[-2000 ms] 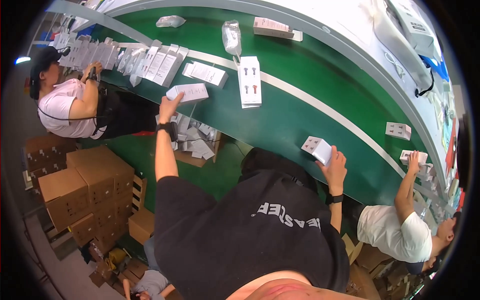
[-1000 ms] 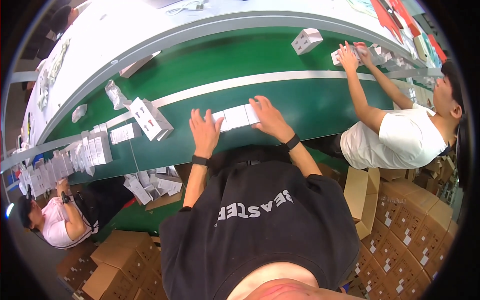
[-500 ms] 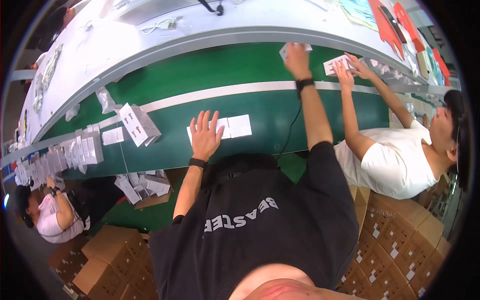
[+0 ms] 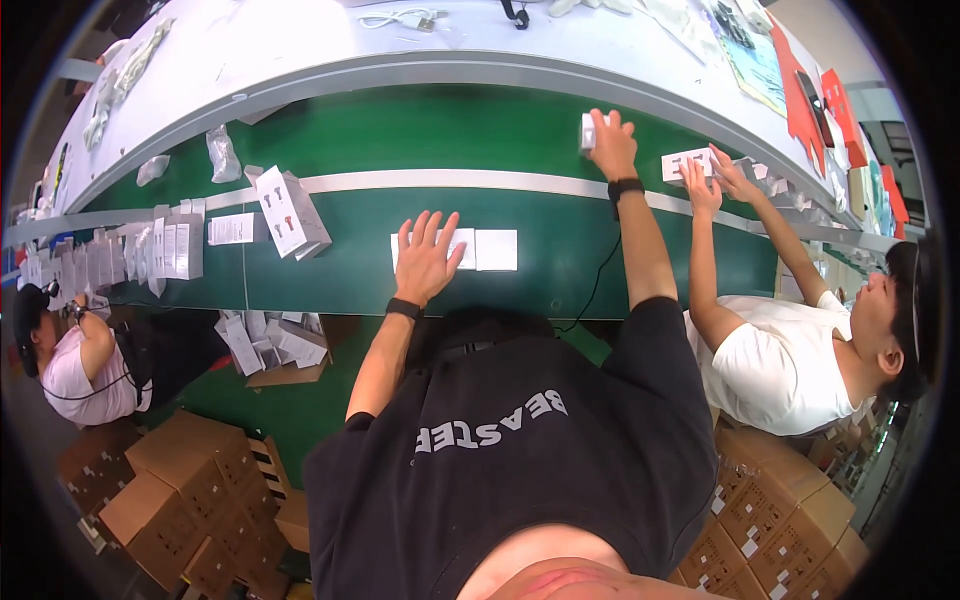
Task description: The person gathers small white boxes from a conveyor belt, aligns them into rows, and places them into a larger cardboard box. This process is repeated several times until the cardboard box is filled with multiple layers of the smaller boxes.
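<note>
My left hand (image 4: 424, 262) lies flat with fingers spread over a row of small white boxes. One white box (image 4: 496, 250) shows plainly just right of it; the others are partly covered by the hand. Farther off at the right, my right hand (image 4: 613, 152) is on a white box (image 4: 587, 133) on the green belt, its fingers bent round the box's right side. The palm hides part of that box. Close by, a co-worker's two hands rest on a white box (image 4: 688, 166) printed with small pictures.
A stack of printed white boxes (image 4: 288, 212) leans on the left, beside more boxes (image 4: 180, 245) and clear plastic bags (image 4: 222, 155). A raised white shelf (image 4: 330, 50) runs along the far side. A black cable (image 4: 598, 278) hangs near my right arm. Cartons (image 4: 190, 470) stand below.
My right hand and its white box now appear slightly lower and to the right, with the box turned. The left hand stays over the row of boxes. The whole view has shifted a little.
</note>
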Motion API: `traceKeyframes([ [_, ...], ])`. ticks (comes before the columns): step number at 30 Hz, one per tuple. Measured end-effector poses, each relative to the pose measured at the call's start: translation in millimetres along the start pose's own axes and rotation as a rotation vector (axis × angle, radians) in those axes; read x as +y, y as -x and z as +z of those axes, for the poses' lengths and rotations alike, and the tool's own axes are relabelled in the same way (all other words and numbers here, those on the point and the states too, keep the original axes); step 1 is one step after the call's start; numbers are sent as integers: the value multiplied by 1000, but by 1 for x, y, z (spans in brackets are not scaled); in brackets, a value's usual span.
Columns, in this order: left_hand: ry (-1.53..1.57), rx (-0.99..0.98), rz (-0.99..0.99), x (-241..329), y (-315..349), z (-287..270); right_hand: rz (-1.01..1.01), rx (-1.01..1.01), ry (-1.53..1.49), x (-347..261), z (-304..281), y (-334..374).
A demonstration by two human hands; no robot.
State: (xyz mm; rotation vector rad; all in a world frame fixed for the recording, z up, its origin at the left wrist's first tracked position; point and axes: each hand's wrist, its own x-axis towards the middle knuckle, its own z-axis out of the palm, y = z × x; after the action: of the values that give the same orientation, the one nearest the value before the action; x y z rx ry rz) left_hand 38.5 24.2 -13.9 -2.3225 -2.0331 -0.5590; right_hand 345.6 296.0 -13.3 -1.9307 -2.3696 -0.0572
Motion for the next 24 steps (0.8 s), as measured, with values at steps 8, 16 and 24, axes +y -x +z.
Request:
traceKeyframes([
  [8, 41, 40, -1, -1, 8, 0, -164, -295, -256, -70, -68, 170],
  [16, 333, -59, 67, -32, 9, -3, -211, -205, -330, -102, -68, 228],
  [24, 236, -179, 104, -53, 22, -32, -297, -191, -505, -104, -58, 214],
])
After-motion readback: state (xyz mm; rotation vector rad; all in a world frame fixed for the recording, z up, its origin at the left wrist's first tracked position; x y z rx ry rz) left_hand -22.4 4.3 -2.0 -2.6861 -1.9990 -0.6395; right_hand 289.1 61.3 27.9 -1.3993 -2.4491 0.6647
